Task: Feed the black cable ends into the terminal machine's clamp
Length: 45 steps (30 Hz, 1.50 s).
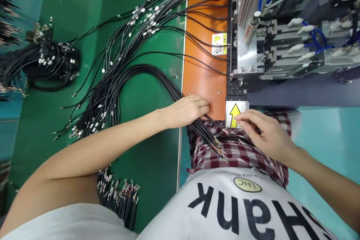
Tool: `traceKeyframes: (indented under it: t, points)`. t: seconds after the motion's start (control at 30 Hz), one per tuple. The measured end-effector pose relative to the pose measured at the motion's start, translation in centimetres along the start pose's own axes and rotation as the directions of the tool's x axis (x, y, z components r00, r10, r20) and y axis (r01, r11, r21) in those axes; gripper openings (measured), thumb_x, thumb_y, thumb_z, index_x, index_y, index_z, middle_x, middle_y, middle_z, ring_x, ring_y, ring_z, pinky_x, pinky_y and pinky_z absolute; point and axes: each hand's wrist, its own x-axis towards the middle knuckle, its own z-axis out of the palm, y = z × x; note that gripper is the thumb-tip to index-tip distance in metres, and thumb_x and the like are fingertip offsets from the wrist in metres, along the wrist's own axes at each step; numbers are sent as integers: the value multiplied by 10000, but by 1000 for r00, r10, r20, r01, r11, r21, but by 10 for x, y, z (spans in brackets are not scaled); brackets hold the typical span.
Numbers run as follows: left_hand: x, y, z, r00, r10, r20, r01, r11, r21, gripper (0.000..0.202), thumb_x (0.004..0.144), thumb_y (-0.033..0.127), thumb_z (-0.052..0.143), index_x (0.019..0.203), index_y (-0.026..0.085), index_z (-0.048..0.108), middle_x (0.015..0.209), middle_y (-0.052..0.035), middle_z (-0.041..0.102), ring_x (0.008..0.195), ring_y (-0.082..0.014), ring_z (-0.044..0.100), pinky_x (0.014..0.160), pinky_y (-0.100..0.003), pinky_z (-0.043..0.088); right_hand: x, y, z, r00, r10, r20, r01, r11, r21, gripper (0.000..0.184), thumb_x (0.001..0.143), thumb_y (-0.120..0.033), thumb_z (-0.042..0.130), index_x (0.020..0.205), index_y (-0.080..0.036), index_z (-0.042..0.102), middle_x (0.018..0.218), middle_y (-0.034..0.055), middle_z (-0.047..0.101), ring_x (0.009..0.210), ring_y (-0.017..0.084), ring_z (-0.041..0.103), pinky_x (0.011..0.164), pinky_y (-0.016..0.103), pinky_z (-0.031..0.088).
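Green table (157,172) supports arched black cables (168,84); left hand (188,112) grasps them (multicoloured ends (221,151), 5 o'clock); right hand (263,131): grip unclear.

A big green table (157,157) fills much of the left side, with a thin, pale edge (179,157) running down it. On the right, the floor (323,138) is smooth and blue-green. Light makes the table look paler near the top left, and more blue shows past it.
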Motion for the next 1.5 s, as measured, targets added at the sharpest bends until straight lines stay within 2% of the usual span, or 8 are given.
traceKeyframes:
  t: [0.23,0.4,0.57,0.67,0.83,1.2,1.3,1.5]
  points:
    - [-10,-9,-26,983,-146,-108,56,809,-585,40,948,207,588,966,176,571,934,-46,649,828,-156,617,777,-268,502,-6,-12,9,971,30,238,-54,994,93,443,1053,-340,421,1485,-262,479,1405,91,644,1272,248,633,1077,436,528]
    - [17,8,-21,925,-164,-342,-78,801,-594,185,1007,222,523,1157,180,623,1072,-92,695,985,-178,667,872,-293,533,-9,-23,34,909,-65,411,1,988,154,515,1035,-386,464,1515,-200,483,1527,131,544,1399,296,535,1169,488,451]
    - [53,20,0,895,-120,-430,-120,863,-491,215,1019,239,513,1166,161,650,1046,-104,706,939,-183,667,839,-314,544,-5,-7,16,980,129,149,-164,953,254,250,969,-374,610,1146,-233,717,1163,66,754,1021,217,723,895,354,593]
    - [61,24,2,875,-137,-464,-103,885,-455,205,1018,242,509,1133,162,659,982,-89,701,871,-168,660,785,-295,539,2,5,-2,954,280,-109,-234,921,312,217,894,-404,717,1016,-225,701,922,31,758,758,168,701,649,289,552]
    - [64,35,-6,857,-174,-485,-25,927,-375,189,1006,234,506,1068,151,664,921,-75,695,781,-152,636,722,-278,513,21,7,-8,931,169,-323,-87,964,252,106,894,-299,712,951,-210,698,864,22,731,724,150,669,642,281,516]
    - [74,54,-11,880,-123,-458,16,973,-231,207,1016,243,476,994,146,658,823,-53,673,698,-164,615,650,-292,459,30,7,-28,976,206,-71,-169,920,353,116,902,-215,638,789,-197,661,697,-23,661,615,114,570,600,259,431]
    - [78,56,-10,891,-187,-413,8,918,-398,194,1021,234,477,1020,148,651,898,-60,705,748,-151,646,677,-268,485,33,15,-29,964,266,-5,-227,835,502,128,901,-242,648,784,-193,662,689,-21,653,620,120,588,620,262,446]
    - [84,47,-5,851,-343,-397,7,763,-646,155,1005,262,546,988,164,665,786,-15,701,630,-102,600,621,-226,460,35,33,-28,909,396,-131,-202,693,692,205,907,-364,700,799,-190,675,749,-5,681,615,99,560,630,249,442]
